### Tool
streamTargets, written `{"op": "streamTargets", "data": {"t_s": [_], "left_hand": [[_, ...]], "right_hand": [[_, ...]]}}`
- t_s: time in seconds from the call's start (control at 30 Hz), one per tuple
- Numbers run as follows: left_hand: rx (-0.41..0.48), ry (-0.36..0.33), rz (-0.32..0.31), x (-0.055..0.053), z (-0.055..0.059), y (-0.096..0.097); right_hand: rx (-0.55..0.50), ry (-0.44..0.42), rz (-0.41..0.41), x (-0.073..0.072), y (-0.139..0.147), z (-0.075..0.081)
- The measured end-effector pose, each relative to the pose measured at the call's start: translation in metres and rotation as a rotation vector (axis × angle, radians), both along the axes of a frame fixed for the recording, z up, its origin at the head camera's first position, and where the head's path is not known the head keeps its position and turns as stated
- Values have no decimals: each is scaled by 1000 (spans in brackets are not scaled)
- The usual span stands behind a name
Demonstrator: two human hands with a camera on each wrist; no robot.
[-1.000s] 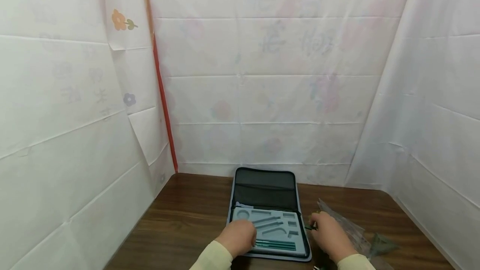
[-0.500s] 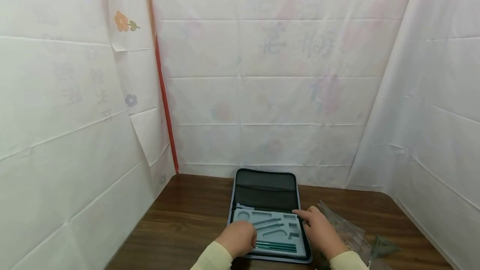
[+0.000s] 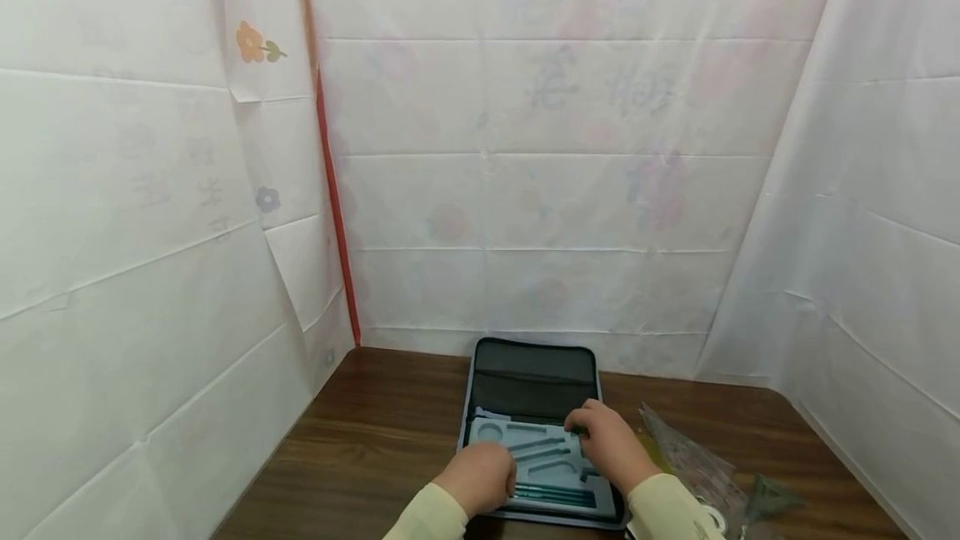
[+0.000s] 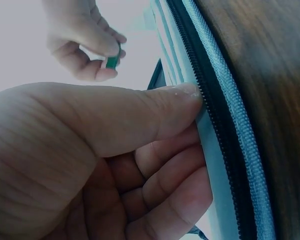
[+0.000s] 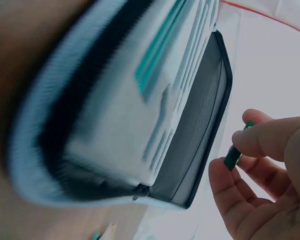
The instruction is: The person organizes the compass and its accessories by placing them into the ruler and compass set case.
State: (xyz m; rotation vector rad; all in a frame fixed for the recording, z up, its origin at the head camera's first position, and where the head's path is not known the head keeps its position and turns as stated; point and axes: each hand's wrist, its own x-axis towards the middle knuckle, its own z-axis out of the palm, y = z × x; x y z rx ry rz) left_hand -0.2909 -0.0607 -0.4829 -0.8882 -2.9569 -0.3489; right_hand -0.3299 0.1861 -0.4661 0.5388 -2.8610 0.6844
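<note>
A zip case point(image 3: 536, 390) lies unfolded on the table, its dark lid towards the back wall. In its near half is a pale blue tray point(image 3: 603, 497) with shaped recesses and several teal pencils point(image 3: 555, 495) along the front. At the tray's left edge my left hand point(image 3: 477, 476) has curled fingers, with thumb and fingertips gripping the rim in the left wrist view. Over the tray's back right recesses, my right hand point(image 3: 611, 444) pinches a small dark green block point(image 5: 233, 157) between thumb and fingers. The block's exact kind is unclear.
Clear plastic bags point(image 3: 693, 457) lie right of the case, with a dark green triangular piece point(image 3: 772, 497) beside them. A white ring-like item point(image 3: 712, 515) shows by the right sleeve. White sheets point(image 3: 555, 190) hang behind and beside the brown table point(image 3: 375, 432).
From the right side of the case, my right hand has moved left and back over the tray with the green block. My left hand stays at the tray's left edge.
</note>
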Motion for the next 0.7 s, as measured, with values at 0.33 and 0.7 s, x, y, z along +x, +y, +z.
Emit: {"op": "streamTargets", "data": {"t_s": [0.33, 0.7], "left_hand": [[-14, -44, 0, -3, 2, 1], [12, -101, -102, -48, -54, -9]], "right_hand": [[60, 13, 166, -26, -26, 1], [108, -14, 232, -50, -67, -14]]}}
